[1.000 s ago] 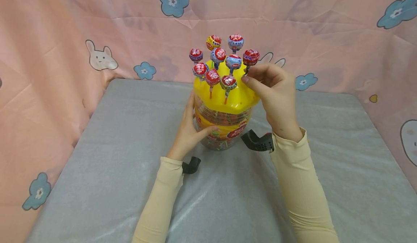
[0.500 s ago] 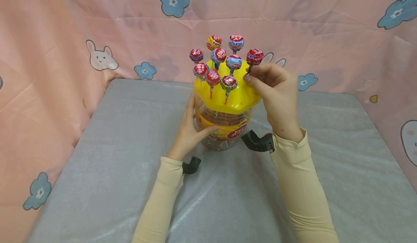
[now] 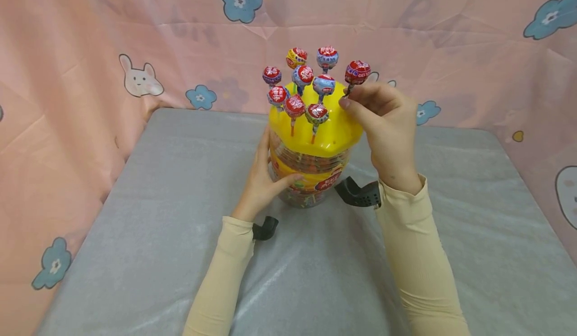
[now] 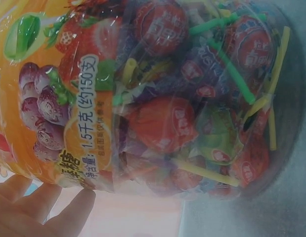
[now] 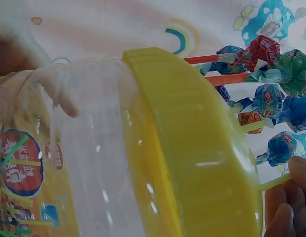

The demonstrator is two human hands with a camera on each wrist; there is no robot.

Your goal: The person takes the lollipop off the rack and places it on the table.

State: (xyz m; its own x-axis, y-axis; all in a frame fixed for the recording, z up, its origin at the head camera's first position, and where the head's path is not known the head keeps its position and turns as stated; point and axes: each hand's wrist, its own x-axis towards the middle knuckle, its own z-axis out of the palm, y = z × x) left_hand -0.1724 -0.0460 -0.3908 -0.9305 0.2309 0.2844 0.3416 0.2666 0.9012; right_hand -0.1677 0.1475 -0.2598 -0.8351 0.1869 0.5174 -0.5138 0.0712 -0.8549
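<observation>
A clear plastic candy jar (image 3: 308,164) with a yellow lid (image 3: 334,134) stands on the table, with wrapped lollipops inside, as the left wrist view shows. My left hand (image 3: 259,188) grips its left side, thumb across the front and fingers round the back. Several lollipops (image 3: 295,106) stand upright in the lid by their sticks. At the lid's right side, my right hand (image 3: 389,120) pinches the stick of a red-wrapped lollipop (image 3: 358,72) between thumb and fingertips. In the right wrist view, a yellow stick (image 5: 276,181) runs from those fingertips to the lid's surface.
Grey cloth covers the table (image 3: 171,186). Behind it hangs a pink curtain (image 3: 180,35) printed with blue flowers and rabbits. A black wrist camera mount (image 3: 358,193) on the right wrist sits close to the jar's lower right side.
My right hand has moved slightly up and to the right, and the red-wrapped lollipop with it, away from the others. The left hand and the jar have stayed in place.
</observation>
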